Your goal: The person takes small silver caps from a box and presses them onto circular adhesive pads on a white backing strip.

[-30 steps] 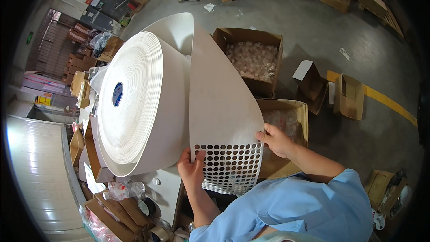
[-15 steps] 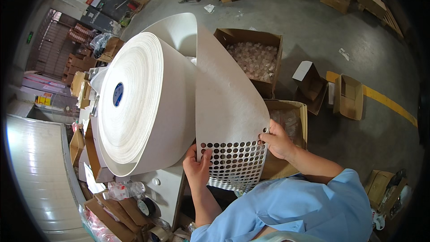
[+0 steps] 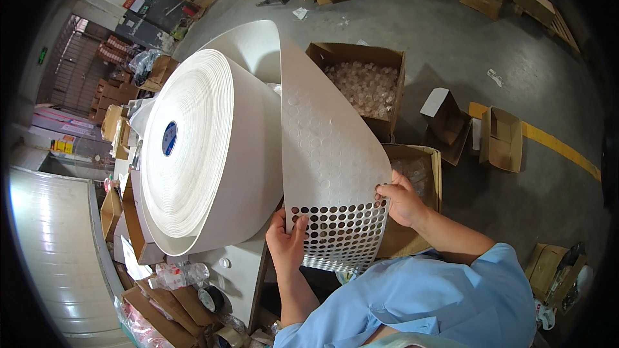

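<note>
A big roll of thick white sheet [image 3: 258, 148] stands on the table to the left. From its top the loose white strip [image 3: 322, 122] curves down toward me. Below, the strip is punched through with rows of round holes [image 3: 338, 235]; faint circle outlines show higher up. My left hand [image 3: 285, 238] pinches the strip's left edge at the top row of holes, thumb in front. At the right edge, my right hand [image 3: 406, 201] grips it between thumb and fingers beside the top holes. The strip's lower end is hidden by my blue shirt.
Behind the strip stands a carton [image 3: 361, 87] full of small translucent round pieces. A second open carton [image 3: 412, 238] is under my right forearm. Clear bottles [image 3: 184, 275] and a black tape roll [image 3: 209, 298] are at left. More boxes [image 3: 503, 138] lie on the floor.
The strip between my hands has flexed and tilted slightly, and circle outlines now show above the holes. My left hand has shifted slightly; the right thumb now covers the hole near the edge.
</note>
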`<action>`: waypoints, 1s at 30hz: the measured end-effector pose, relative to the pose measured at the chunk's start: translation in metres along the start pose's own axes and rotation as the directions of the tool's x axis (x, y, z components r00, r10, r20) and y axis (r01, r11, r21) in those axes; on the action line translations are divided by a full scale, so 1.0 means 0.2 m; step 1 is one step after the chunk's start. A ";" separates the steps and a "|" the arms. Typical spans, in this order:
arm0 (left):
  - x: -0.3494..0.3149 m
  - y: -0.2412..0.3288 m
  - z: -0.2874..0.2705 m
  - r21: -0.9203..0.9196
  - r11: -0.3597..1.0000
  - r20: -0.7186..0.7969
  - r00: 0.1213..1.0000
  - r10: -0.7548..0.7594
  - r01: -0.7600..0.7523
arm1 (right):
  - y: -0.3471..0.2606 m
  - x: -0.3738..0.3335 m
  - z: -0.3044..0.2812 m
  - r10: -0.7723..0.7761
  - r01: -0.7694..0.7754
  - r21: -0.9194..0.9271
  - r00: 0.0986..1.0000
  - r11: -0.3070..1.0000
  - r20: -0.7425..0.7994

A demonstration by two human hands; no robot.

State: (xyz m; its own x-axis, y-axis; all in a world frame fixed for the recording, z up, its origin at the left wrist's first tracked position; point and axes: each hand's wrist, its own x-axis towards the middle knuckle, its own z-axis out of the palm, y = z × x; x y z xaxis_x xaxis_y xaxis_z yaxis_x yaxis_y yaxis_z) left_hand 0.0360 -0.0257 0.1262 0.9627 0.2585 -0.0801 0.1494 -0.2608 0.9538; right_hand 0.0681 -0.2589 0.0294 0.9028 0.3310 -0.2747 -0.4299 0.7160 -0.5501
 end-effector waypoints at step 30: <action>0.00 0.04 0.02 0.056 0.998 -0.013 1.000 0.019 -0.018 | -0.05 0.01 0.08 0.022 -0.038 0.152 0.994 0.988 0.109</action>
State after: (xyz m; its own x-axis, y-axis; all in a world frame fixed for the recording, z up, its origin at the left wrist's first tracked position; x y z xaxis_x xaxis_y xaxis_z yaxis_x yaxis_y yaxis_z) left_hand 0.0387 -0.0313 0.1331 0.9624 0.2655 -0.0583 0.1443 -0.3173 0.9373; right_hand 0.0745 -0.2556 0.0459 0.8894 0.4118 -0.1986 -0.4570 0.7881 -0.4125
